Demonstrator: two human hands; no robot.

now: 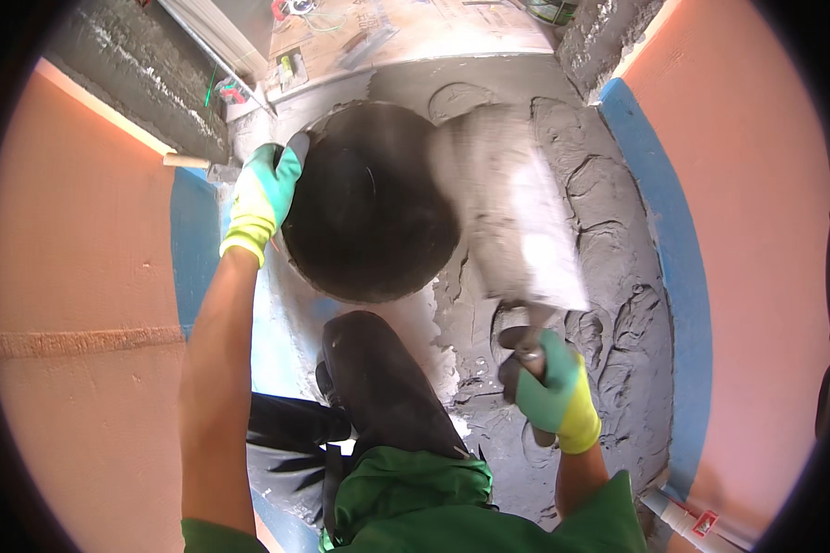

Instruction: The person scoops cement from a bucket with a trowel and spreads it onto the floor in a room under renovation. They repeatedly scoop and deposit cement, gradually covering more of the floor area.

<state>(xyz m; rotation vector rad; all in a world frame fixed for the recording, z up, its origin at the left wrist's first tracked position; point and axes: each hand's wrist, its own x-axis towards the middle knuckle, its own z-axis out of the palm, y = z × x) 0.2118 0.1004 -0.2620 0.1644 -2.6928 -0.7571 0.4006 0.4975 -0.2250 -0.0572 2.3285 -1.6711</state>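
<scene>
Two gloved hands work over wet mortar (609, 276): left hand (263, 198) grips the black pan (369, 203) rim, right hand (549, 387) clenches the trowel (512, 212) handle. Orange walls (74, 276) hem both sides; a knee (378, 378) blocks the near floor.

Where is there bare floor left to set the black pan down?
Little. Wet mortar fills the strip right of the trowel. A pale bare patch lies between the black pan, left hand and blue band. The knee crowds the middle.
</scene>
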